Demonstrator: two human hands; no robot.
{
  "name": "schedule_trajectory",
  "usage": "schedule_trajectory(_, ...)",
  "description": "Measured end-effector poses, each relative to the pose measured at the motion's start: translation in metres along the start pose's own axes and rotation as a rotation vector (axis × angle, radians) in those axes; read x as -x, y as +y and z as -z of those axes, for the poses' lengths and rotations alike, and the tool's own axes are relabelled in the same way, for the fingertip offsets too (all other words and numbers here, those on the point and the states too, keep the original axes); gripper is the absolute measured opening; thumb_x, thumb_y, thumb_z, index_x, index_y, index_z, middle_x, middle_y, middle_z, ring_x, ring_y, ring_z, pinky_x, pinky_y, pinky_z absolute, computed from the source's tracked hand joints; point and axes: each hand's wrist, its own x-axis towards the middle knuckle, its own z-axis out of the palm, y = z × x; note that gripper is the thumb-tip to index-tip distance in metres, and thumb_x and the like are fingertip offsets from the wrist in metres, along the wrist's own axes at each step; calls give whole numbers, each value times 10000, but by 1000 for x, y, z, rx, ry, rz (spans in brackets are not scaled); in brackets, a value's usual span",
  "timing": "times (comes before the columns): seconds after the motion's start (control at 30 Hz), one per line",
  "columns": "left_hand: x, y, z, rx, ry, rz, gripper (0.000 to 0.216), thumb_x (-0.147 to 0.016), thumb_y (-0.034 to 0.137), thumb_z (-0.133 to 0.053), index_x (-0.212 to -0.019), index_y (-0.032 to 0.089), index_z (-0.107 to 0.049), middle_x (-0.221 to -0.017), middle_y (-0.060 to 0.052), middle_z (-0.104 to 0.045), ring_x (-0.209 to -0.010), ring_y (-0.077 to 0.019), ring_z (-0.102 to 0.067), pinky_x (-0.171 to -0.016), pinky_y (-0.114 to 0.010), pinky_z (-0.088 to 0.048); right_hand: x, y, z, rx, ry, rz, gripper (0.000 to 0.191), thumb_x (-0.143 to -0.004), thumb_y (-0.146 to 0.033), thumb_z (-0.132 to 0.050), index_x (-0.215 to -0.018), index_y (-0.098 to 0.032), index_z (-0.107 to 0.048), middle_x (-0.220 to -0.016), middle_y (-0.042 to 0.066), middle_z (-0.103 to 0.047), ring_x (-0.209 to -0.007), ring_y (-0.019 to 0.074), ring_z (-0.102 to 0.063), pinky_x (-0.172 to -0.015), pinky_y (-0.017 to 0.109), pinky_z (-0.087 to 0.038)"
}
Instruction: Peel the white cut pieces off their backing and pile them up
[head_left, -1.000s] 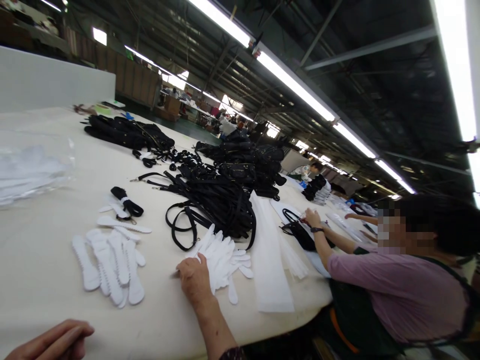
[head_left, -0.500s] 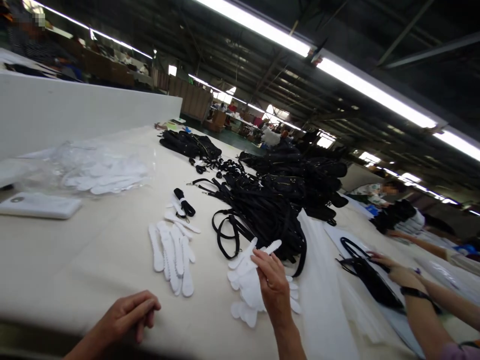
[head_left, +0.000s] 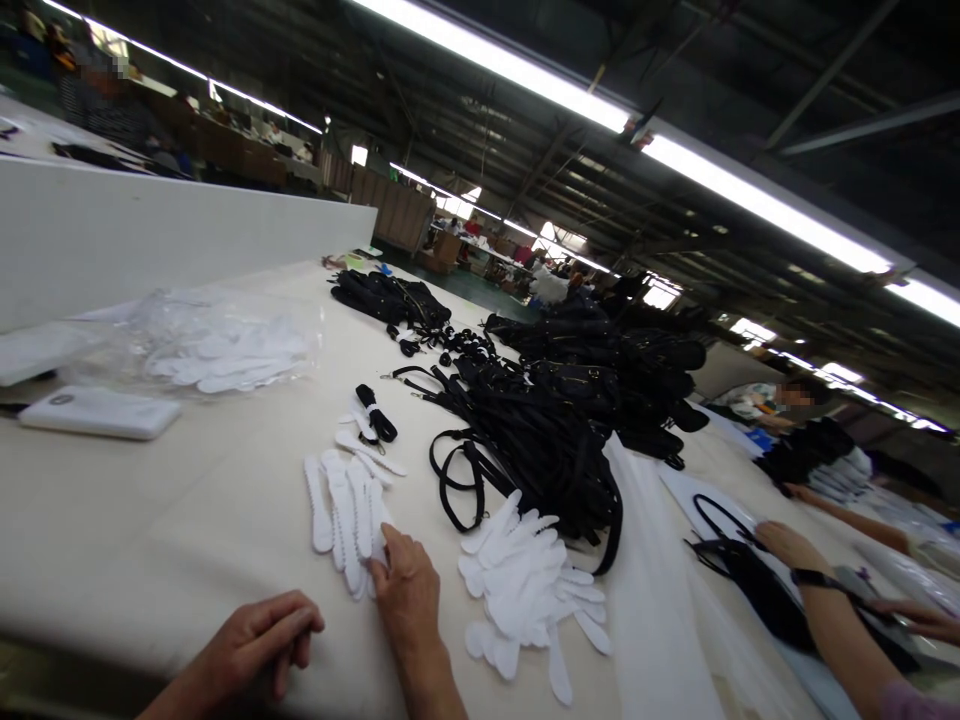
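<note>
My right hand (head_left: 409, 590) is at the right edge of a small group of white strips (head_left: 341, 510), its thumb and fingers closed on one strip that they partly hide. These flat strips have rounded ends and toothed edges. My left hand (head_left: 262, 635) rests near the table's front edge with its fingers curled in; nothing shows in it. To the right of my right hand lies a larger loose heap of the same white strips (head_left: 525, 580). Just beyond the small group is a folded black strap (head_left: 376, 412) with a white band round it.
Black straps (head_left: 540, 450) lie heaped mid-table, with black bags (head_left: 600, 345) piled behind. A clear plastic bag of white strips (head_left: 232, 350) and a white box-like device (head_left: 101, 412) sit left. At right, a co-worker's hands (head_left: 787, 545) handle a black bag (head_left: 765, 590).
My right hand has moved left from the large heap to the small group of strips. My left hand has stayed curled in place. The co-worker's hands have shifted over the black bag.
</note>
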Motion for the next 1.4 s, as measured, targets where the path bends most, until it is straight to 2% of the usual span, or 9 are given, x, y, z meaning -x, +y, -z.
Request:
schedule_trajectory(0.27,-12,1,1,86,130,16,522,-769,705,-577,-853,213,-730,-681,-15,-729,-487,-171,-636,-560,-284,-506,0,3,17,-541,-21,-258,491,-654,-105,-630,-1120,-256,-658,-777,-47,-657,-637,127,-606,-619,229,-477)
schedule_trajectory(0.4,-24,18,-9,140,310,49,578,-727,652,-649,-1138,246,-664,-1083,-89,-760,-923,-285,-724,-783,-372,-548,8,-10,33,-948,27,-317,353,-646,-159,-699,-997,-201,-686,-730,-39,-621,-616,119,-554,-570,223,-451)
schedule_trajectory(0.57,-30,54,-29,307,166,-79,650,-706,612,-704,-1213,208,-645,-1243,-129,-713,-1224,-349,-590,-1024,-451,-455,25,-37,34,-1289,-115,-270,262,-601,-225,-822,-833,-165,-715,-696,-23,-624,-629,123,-542,-599,245,-449)
schedule_trajectory(0.73,-23,83,-40,318,110,-138,408,-832,536,-630,-1048,194,-685,-889,-60,-758,-899,-256,-674,-836,-352,-514,34,-42,43,-1265,-271,-226,174,-666,-264,-805,-787,-164,-730,-685,-7,-649,-657,159,-589,-637,277,-488)
schedule_trajectory(0.9,-15,91,-39,-44,8,-250,357,-897,520,-529,-1022,219,-675,-710,1,-671,-678,-188,-607,-701,-294,-490,26,-33,98,-971,77,-133,274,-863,-360,-635,-1093,-229,-702,-1090,65,-720,-1031,247,-655,-926,372,-521)
schedule_trajectory(1.03,-8,96,-51,-328,-90,-270,352,-934,487,-481,-793,223,-666,-726,-4,-678,-663,-181,-621,-670,-265,-485,16,-46,131,-785,56,126,404,-831,-279,-671,-1235,-283,-647,-1294,49,-644,-1235,254,-564,-1077,425,-443)
schedule_trajectory(1.13,-8,92,-63,-355,-166,-220,403,-937,496,-458,-738,200,-644,-683,-26,-691,-582,-178,-627,-578,-253,-480,10,-57,126,-761,-39,214,304,-856,-247,-636,-1147,-302,-704,-1134,19,-721,-1086,214,-657,-996,381,-510)
schedule_trajectory(1.27,-10,69,-66,-201,-223,-113,280,-896,448,-532,-929,189,-633,-737,-21,-707,-551,-153,-615,-517,-231,-483,5,-51,102,-997,-30,51,252,-924,-304,-536,-1077,-262,-731,-954,28,-750,-859,182,-719,-684,276,-594)
schedule_trajectory(1.4,-6,47,-60,-197,-188,-32,252,-891,405,-526,-990,197,-628,-607,39,-641,-392,-90,-482,-398,-187,-378,2,-34,97,-1077,11,-60,269,-891,-366,-598,-1085,-223,-717,-1047,50,-742,-916,217,-720,-720,313,-610)
